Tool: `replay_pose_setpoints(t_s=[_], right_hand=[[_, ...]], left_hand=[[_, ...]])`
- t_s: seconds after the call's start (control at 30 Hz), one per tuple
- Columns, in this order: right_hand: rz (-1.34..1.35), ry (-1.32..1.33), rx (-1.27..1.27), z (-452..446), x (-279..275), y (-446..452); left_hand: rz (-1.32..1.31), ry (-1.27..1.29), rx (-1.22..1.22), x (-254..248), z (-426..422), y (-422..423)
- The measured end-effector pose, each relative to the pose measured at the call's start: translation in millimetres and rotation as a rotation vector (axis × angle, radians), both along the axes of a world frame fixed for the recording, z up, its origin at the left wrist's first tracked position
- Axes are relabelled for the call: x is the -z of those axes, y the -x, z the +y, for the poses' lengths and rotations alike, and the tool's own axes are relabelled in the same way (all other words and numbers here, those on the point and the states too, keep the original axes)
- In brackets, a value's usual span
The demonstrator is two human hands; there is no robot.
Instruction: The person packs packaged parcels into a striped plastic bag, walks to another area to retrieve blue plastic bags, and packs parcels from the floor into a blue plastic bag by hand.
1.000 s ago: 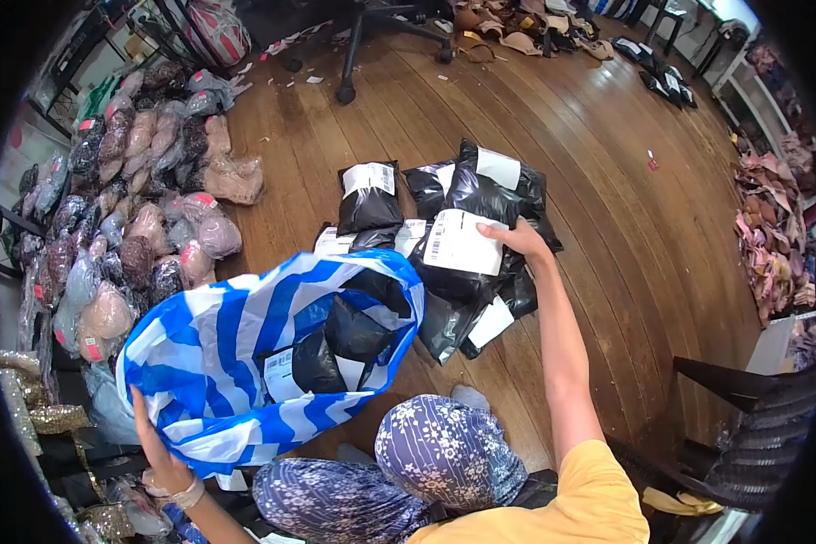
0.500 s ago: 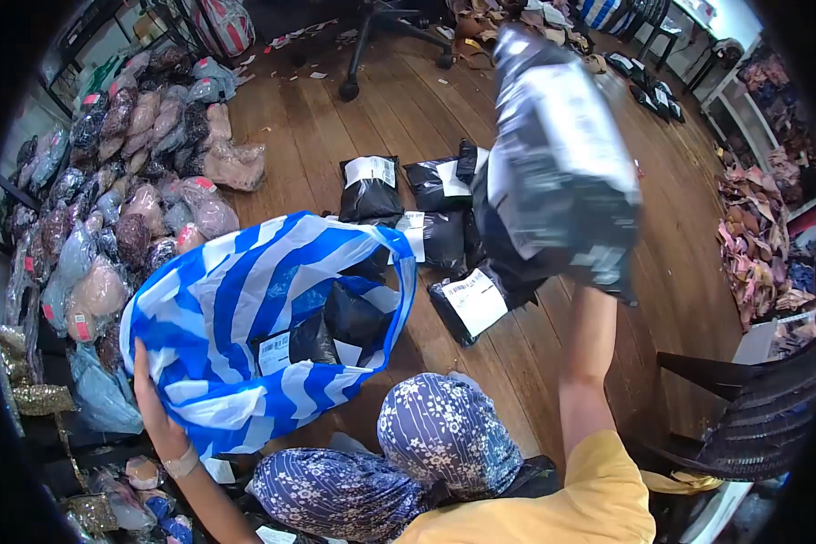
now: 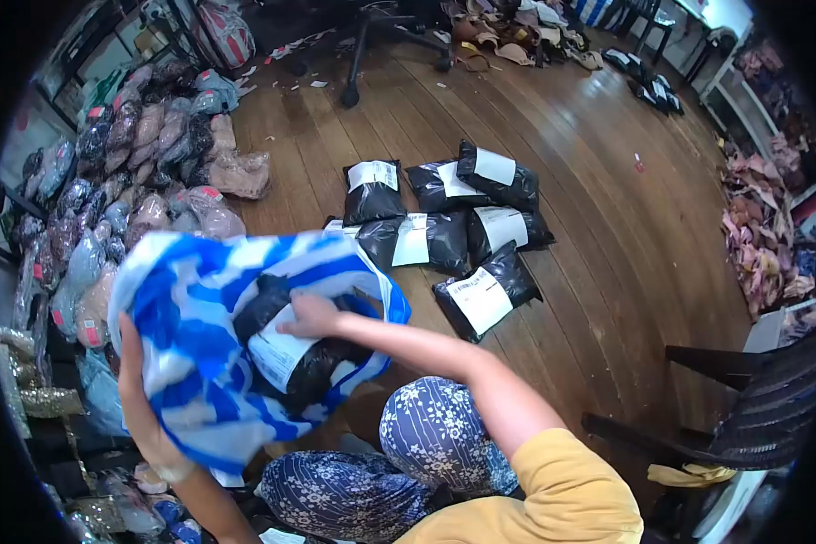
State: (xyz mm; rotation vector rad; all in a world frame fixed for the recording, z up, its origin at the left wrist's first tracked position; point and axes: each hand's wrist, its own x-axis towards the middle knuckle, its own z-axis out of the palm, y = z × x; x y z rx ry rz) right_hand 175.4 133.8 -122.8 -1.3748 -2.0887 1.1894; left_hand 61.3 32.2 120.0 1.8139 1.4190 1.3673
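A blue-and-white striped plastic bag (image 3: pixel 190 399) stands on the floor in front of my knees, its mouth facing right. My left hand (image 3: pixel 140 390) grips its left side, with part of the fingers hidden by the plastic. Inside the mouth, my right hand (image 3: pixel 310 317) has its fingers curled on a black plastic parcel (image 3: pixel 313 374) with a white label. Other contents of the bag are mostly covered by this parcel. Just right of the bag, several labelled black parcels (image 3: pixel 431 243) lie grouped on the wooden floor, the nearest parcel (image 3: pixel 480 299) closest to my knee.
Clear-wrapped packages (image 3: pixel 145 136) are heaped along the left. A black chair (image 3: pixel 752 399) stands at the right, beside a pile of pinkish fabric pieces (image 3: pixel 757 236). A wheeled chair base (image 3: pixel 358 72) and a brown pile (image 3: pixel 526 36) are at the back.
My right hand has brought a black parcel from high on the right down into the striped bag. The bag's shape has shifted, and my left hand still holds its left side.
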Motion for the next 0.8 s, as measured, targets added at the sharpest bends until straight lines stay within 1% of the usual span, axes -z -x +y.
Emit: replay_pose_setpoints(t_s=[0.03, 0.07, 0.1, 0.13, 0.17, 0.2, 0.23, 0.27, 0.3, 0.33, 0.37, 0.4, 0.43, 0.5, 0.53, 0.63, 0.7, 0.77, 0.8], right_hand=[[-0.072, -0.138, 0.062, -6.1, 19.1, 16.5], [-0.046, -0.118, -0.063, -7.0, 39.7, 24.5], [-0.024, -0.094, -0.195, -9.7, 49.7, 29.2], [0.009, -0.07, -0.106, -21.5, 37.6, 25.2], [0.082, -0.057, -0.157, -30.7, 22.1, 6.1], [0.103, 0.1, -0.487, -24.4, -22.9, -29.4], [0.35, 0.126, -0.62, -25.8, -38.0, -57.8], [0.495, 0.235, -0.707, -18.7, -55.4, -89.0], [0.691, 0.571, -0.496, -17.8, -53.6, -115.1], [0.671, 0.433, -0.254, -4.9, -39.7, -139.1], [0.845, 0.437, -0.064, 14.2, -10.0, -159.9], [0.795, 0.313, 0.48, 22.9, 8.8, -163.3], [0.644, 0.216, 0.71, 38.5, 35.5, -171.7], [0.631, 0.7, 0.917, 59.0, 83.9, -166.8], [0.664, 0.698, 1.073, 64.6, 119.9, -142.0], [0.732, 0.988, 1.449, 56.6, 107.6, -92.9], [0.979, 0.808, 1.243, 52.5, 127.0, -89.5], [1.207, 0.689, 0.942, 48.7, 159.6, -97.5], [1.152, 0.768, 0.775, 37.6, 158.6, -112.5]], left_hand=[[-0.113, 0.082, -0.035, 0.0, -2.6, 1.9], [-0.232, 0.157, -0.076, 0.0, -5.4, 3.9], [-0.42, 0.261, -0.094, 5.2, -4.3, 17.1], [-0.611, 0.366, -0.118, 10.3, -5.2, 28.8], [-0.61, 0.366, -0.129, 13.1, -6.9, 36.1], [-0.734, 0.473, -0.183, 15.7, -7.3, 41.9], [-0.861, 0.578, -0.237, 20.3, -9.3, 48.8], [-0.897, 0.57, -0.282, 30.6, -17.6, 61.0], [-0.971, 0.599, -0.335, 34.8, -28.2, 66.6], [-0.958, 0.573, -0.376, 43.1, -40.1, 76.1], [-0.97, 0.55, -0.4, 46.3, -48.4, 81.2], [-0.983, 0.533, -0.415, 51.1, -54.8, 80.7], [-0.991, 0.519, -0.431, 54.5, -62.0, 81.3], [-1.009, 0.457, -0.469, 59.3, -66.9, 75.4], [-1.021, 0.411, -0.502, 59.5, -67.2, 70.0], [-0.992, 0.459, -0.466, 57.3, -62.9, 65.7], [-1.015, 0.47, -0.449, 56.9, -60.9, 64.4], [-0.977, 0.475, -0.452, 56.4, -61.7, 63.9], [-0.98, 0.47, -0.464, 56.5, -61.5, 62.3]])
